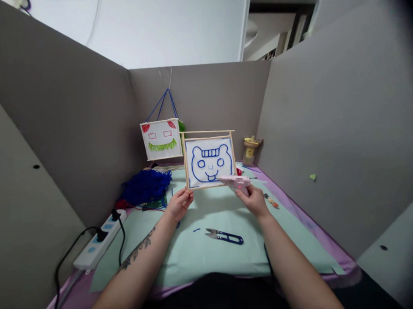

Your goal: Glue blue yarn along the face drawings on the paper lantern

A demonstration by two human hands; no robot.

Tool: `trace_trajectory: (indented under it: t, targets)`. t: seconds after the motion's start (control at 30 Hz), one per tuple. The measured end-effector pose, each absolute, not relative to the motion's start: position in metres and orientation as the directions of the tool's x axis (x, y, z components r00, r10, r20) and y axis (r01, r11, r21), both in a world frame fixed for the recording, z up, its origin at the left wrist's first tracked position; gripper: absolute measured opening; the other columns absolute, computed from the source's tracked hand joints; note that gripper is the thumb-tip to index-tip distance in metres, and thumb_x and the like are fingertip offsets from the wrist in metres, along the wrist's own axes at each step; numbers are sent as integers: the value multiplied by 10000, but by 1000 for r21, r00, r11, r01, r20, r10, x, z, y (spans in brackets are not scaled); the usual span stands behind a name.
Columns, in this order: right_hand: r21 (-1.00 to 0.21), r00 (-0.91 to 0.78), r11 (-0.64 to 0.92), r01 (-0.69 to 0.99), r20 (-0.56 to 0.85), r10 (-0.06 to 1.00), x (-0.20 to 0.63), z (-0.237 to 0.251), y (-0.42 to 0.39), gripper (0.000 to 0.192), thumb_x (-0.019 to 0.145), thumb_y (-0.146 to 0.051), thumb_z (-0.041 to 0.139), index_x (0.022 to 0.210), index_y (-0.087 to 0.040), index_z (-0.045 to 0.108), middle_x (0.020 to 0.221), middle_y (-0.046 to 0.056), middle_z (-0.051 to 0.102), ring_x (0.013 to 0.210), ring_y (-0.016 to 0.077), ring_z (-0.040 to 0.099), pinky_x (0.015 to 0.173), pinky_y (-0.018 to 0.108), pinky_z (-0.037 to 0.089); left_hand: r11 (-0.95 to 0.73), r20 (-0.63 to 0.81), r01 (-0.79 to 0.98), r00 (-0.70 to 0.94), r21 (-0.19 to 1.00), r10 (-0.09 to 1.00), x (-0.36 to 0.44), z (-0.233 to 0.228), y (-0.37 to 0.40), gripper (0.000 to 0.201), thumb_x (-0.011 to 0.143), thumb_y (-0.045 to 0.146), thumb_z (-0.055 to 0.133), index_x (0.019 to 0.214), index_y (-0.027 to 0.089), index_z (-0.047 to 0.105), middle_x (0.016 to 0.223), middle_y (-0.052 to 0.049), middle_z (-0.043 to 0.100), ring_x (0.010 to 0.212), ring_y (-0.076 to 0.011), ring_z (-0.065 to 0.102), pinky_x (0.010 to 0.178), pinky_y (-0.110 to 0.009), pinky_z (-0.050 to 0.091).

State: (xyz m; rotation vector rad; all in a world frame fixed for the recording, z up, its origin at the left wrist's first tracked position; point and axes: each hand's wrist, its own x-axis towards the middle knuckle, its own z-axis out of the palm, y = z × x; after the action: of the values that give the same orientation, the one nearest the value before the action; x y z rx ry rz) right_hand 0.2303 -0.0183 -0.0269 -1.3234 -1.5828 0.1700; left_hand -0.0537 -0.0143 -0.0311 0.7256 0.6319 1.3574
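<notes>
My left hand [181,203] pinches the lower left corner of a wooden stick frame [185,165]. Stretched in this frame is a white panel [211,150] with a blue bear face drawn on it, tongue out. My right hand [255,200] is wrapped round the handle of a pale pink hot glue gun [236,181]. The gun's nozzle points left, in front of the panel's lower right part; I cannot tell whether it touches. Below, on the green sheet, lie thread snips [225,236] with dark blue handles, beside a short blue scrap [196,229].
Behind hangs a finished-looking lantern [162,140] on blue cords. At left are a heap of blue yarn [146,186] and a white power strip [99,239] with black plugs. A jar [250,151] stands at the back right. Grey partitions [330,134] enclose the table.
</notes>
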Motion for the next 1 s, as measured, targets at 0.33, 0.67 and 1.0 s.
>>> trace_trajectory:
  t: [0.33,0.67,1.0]
  targets:
    - [-640,119,376,670,593,796,227,-29,-19,409,711,-523,561,809,-141,670,609,50,652,537,185,567,529,274,435,68,10,-642,117,764,993,-54,-31,-14,164,686,107,724,829,101,643,755,-37,654,637,-62,608,622,-143,521]
    - [-619,108,373,692,599,794,227,-27,-19,389,708,-519,559,772,-153,674,584,47,638,522,185,559,525,277,431,66,16,-643,121,763,993,-54,-31,-14,169,679,111,732,823,107,642,754,-34,655,636,-63,606,629,-148,523]
    - [-595,60,400,697,604,794,218,-33,-16,444,715,-536,561,913,-156,678,661,48,659,594,191,586,583,280,453,79,-3,-628,121,775,993,-54,-30,-15,173,676,112,735,830,99,657,757,-40,654,643,-66,603,636,-152,521]
